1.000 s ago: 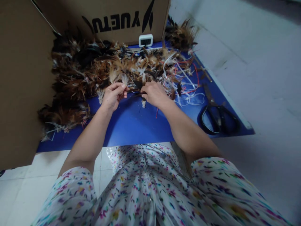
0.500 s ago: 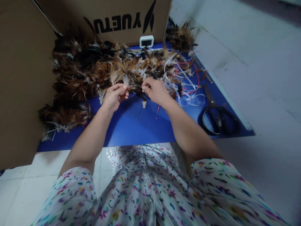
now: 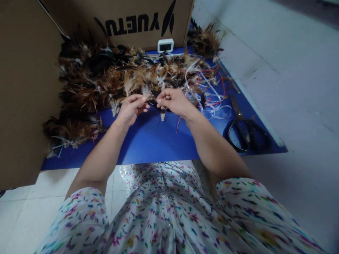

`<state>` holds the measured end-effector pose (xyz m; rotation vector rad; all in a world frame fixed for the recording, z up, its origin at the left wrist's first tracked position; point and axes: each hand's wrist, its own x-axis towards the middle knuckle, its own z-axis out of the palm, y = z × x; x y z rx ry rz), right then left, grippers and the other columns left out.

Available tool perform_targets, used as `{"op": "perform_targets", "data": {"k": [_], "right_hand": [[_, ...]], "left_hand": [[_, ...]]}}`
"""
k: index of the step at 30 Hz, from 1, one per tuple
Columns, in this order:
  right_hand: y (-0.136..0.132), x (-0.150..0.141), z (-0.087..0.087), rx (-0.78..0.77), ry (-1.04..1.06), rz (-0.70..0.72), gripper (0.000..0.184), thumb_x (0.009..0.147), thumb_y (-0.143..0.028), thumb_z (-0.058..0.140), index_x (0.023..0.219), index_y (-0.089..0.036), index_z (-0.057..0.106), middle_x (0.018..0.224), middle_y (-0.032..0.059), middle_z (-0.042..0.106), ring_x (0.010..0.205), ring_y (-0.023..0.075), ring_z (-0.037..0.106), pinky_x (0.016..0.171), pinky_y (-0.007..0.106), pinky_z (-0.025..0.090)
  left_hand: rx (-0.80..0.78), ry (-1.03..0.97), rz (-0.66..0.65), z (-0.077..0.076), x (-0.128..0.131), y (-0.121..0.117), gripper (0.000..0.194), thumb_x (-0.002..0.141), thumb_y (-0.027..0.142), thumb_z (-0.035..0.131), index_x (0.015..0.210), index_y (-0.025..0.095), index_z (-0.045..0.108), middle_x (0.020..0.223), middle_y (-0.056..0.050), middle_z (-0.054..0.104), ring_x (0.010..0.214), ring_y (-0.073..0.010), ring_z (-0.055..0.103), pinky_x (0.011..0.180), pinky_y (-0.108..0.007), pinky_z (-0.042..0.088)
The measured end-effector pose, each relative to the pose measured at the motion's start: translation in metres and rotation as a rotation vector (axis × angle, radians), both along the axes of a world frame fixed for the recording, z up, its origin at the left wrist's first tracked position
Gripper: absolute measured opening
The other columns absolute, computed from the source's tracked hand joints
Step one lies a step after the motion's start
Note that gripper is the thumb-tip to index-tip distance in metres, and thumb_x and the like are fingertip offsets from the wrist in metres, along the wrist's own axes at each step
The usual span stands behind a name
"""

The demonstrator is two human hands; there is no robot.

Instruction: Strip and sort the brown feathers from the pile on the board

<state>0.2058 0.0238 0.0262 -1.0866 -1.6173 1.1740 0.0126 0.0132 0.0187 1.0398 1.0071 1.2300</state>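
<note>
Over the near edge of a heap of brown and black feathers (image 3: pixel 111 79), my two hands work close together. My left hand (image 3: pixel 132 108) is closed in a pinch, thumb against forefinger, on what looks like a feather by its base. A short gap to the right, my right hand (image 3: pixel 174 102) pinches a thin brown feather (image 3: pixel 155 100), its fingers curled. Fingers partly hide both held pieces. Just below the hands, a small dark feather tuft with a pale base (image 3: pixel 162 115) lies on the blue board (image 3: pixel 159 144).
Tangled white and red ribbons (image 3: pixel 212 95) lie right of the heap. Black-handled scissors (image 3: pixel 242 130) rest near the right edge. A small white digital clock (image 3: pixel 165 46) stands behind, against a cardboard box (image 3: pixel 79 17). Separate feather bundles sit at left front (image 3: pixel 72 128) and back right (image 3: pixel 205 40).
My right hand has shifted slightly left, and my left hand slightly right, narrowing the gap. The feather pile, ribbons and scissors stay put.
</note>
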Motion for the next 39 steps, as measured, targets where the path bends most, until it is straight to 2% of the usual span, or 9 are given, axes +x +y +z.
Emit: {"op": "perform_targets", "data": {"k": [7, 16, 22, 27, 32, 36, 39], "right_hand": [[-0.003, -0.002, 0.003, -0.047, 0.073, 0.022, 0.013, 0.08, -0.005, 0.072, 0.075, -0.015, 0.065, 0.061, -0.0006, 0.069, 0.051, 0.0071, 0.057, 0.051, 0.02, 0.045], [-0.006, -0.001, 0.008, -0.123, 0.22, 0.033, 0.01, 0.082, -0.016, 0.075, 0.081, -0.016, 0.065, 0.065, -0.0002, 0.07, 0.054, 0.0074, 0.06, 0.051, 0.019, 0.046], [-0.003, 0.0, 0.006, -0.162, 0.267, 0.048, 0.014, 0.085, -0.028, 0.074, 0.09, -0.018, 0.065, 0.075, 0.0006, 0.072, 0.061, 0.0089, 0.064, 0.055, 0.02, 0.049], [-0.002, -0.006, -0.003, -0.061, 0.219, 0.01, 0.019, 0.076, -0.017, 0.077, 0.093, -0.019, 0.067, 0.077, -0.0012, 0.069, 0.067, 0.0091, 0.063, 0.06, 0.021, 0.05], [-0.006, -0.013, -0.006, 0.093, 0.177, 0.059, 0.025, 0.072, -0.028, 0.083, 0.091, -0.02, 0.069, 0.089, 0.0001, 0.071, 0.085, 0.0127, 0.065, 0.081, 0.027, 0.055], [-0.007, -0.015, -0.005, 0.152, 0.15, 0.022, 0.028, 0.074, -0.041, 0.082, 0.087, -0.02, 0.07, 0.084, 0.0001, 0.071, 0.081, 0.0132, 0.064, 0.078, 0.027, 0.054], [-0.006, -0.016, -0.005, 0.201, 0.142, -0.011, 0.02, 0.078, -0.038, 0.077, 0.081, -0.02, 0.07, 0.08, 0.0002, 0.07, 0.075, 0.0127, 0.062, 0.075, 0.027, 0.053]], "left_hand": [[-0.023, 0.05, 0.045, 0.001, 0.001, 0.0, 0.017, 0.07, 0.023, 0.084, 0.071, 0.015, 0.069, 0.073, -0.001, 0.074, 0.061, -0.0084, 0.068, 0.057, -0.017, 0.055], [-0.125, -0.023, 0.058, 0.012, 0.006, -0.003, 0.012, 0.077, 0.016, 0.079, 0.069, 0.014, 0.069, 0.065, 0.001, 0.069, 0.053, -0.005, 0.063, 0.057, -0.015, 0.055], [-0.167, -0.109, 0.062, 0.013, 0.006, -0.003, 0.013, 0.08, 0.012, 0.075, 0.069, 0.014, 0.068, 0.068, 0.001, 0.07, 0.051, -0.0023, 0.06, 0.053, -0.011, 0.052], [-0.188, -0.157, 0.029, 0.011, 0.005, -0.002, 0.012, 0.083, 0.014, 0.073, 0.071, 0.014, 0.069, 0.071, 0.0, 0.071, 0.052, -0.0018, 0.061, 0.052, -0.009, 0.052], [-0.195, -0.131, -0.007, 0.01, 0.009, -0.004, 0.013, 0.081, 0.015, 0.075, 0.07, 0.014, 0.068, 0.063, 0.001, 0.066, 0.049, -0.0026, 0.059, 0.054, -0.011, 0.053], [-0.213, -0.143, -0.005, 0.011, 0.012, -0.005, 0.013, 0.079, 0.012, 0.075, 0.068, 0.014, 0.068, 0.059, 0.002, 0.064, 0.048, -0.003, 0.058, 0.051, -0.012, 0.052], [-0.234, -0.142, -0.019, 0.012, 0.013, -0.007, 0.012, 0.079, 0.011, 0.074, 0.068, 0.013, 0.068, 0.06, 0.001, 0.066, 0.048, -0.0027, 0.058, 0.05, -0.011, 0.051]]}}
